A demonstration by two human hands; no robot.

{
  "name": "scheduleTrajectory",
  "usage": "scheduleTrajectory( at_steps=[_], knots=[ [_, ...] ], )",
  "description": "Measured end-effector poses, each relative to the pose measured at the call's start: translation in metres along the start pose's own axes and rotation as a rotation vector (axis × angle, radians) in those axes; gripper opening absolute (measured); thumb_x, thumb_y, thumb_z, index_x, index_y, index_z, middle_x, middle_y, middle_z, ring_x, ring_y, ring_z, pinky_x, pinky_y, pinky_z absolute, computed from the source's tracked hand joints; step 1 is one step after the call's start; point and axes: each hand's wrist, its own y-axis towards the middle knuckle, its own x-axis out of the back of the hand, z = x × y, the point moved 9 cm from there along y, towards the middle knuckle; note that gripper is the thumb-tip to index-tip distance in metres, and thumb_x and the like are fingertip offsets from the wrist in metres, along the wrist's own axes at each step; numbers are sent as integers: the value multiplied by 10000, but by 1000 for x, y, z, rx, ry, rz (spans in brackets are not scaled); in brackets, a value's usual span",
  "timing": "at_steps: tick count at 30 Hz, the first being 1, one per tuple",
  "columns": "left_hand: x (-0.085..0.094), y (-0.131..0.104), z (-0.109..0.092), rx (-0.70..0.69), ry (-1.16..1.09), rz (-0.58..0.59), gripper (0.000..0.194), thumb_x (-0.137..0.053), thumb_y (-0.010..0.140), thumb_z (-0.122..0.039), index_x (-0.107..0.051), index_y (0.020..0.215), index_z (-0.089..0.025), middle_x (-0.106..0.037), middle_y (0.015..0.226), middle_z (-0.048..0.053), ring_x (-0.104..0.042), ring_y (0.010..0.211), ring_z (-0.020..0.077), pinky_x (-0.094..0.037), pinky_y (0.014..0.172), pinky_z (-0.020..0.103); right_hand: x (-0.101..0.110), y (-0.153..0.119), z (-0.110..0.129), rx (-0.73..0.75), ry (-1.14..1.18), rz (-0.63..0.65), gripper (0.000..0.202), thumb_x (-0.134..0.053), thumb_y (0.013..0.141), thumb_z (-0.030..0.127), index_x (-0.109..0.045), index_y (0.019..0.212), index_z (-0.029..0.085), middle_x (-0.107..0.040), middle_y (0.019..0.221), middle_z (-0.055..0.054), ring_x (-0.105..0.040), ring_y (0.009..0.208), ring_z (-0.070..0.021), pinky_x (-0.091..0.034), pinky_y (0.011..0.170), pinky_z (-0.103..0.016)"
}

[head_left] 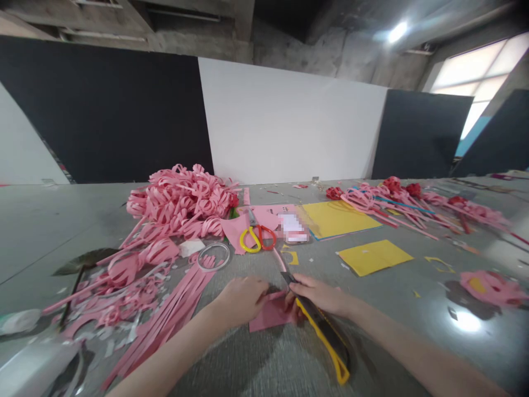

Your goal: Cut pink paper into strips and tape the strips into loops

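In the head view, a small piece of pink paper (270,320) lies low in the middle, with a raised or folded upper edge. My left hand (243,299) is closed on its left side, thumb and fingers pinching the paper. My right hand (318,295) grips a yellow and black utility knife (324,328) that slants across the paper's right side, its handle end toward me. Some right fingers also seem to touch the paper; the knife partly hides them. Just beyond the hands lie scissors (258,240) with one yellow and one red handle.
At the left sit a heap of curled pink paper flowers (182,201), long pink strips (173,314) and a roll of tape (214,257). A phone (293,229), yellow sheets (339,219) and a yellow pad (374,257) lie ahead. More pink flowers (363,201) are at the right.
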Motion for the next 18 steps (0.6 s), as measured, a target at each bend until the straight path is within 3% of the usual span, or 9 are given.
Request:
scheduleTrajectory(
  at_steps=[5, 10, 14, 18],
  knots=[
    [-3, 0, 0, 8, 37, 10, 185, -392, 827, -215, -559, 755, -184, -610, 746, 16, -591, 671, 158, -409, 551, 236, -2, 0, 3, 38, -28, 28, 235, -406, 842, 337, -405, 996, 159, -628, 756, -39, -610, 554, -133, -442, 537, -261],
    [10, -3, -6, 28, 88, -1, 158, -415, 815, -217, -562, 807, -161, -600, 772, 45, -591, 698, 184, -436, 578, 268, -1, 2, 0, 41, -10, 32, 276, -430, 825, 366, -402, 1006, 159, -624, 775, -42, -613, 552, -139, -445, 550, -279],
    [21, -12, -21, 73, 187, -59, 132, -458, 756, -129, -560, 836, -153, -575, 826, 71, -570, 751, 207, -456, 618, 306, -4, 2, 1, 78, -10, 78, 315, -452, 804, 441, -399, 936, 160, -639, 793, -63, -609, 563, -135, -440, 570, -285],
    [9, -35, -38, 83, 217, -166, 272, -458, 693, -43, -552, 906, -183, -565, 879, 52, -552, 787, 210, -479, 657, 341, -2, 1, 3, 71, -40, 48, 300, -436, 818, 422, -387, 965, 165, -648, 769, -57, -612, 589, -138, -436, 572, -278]
  ],
)
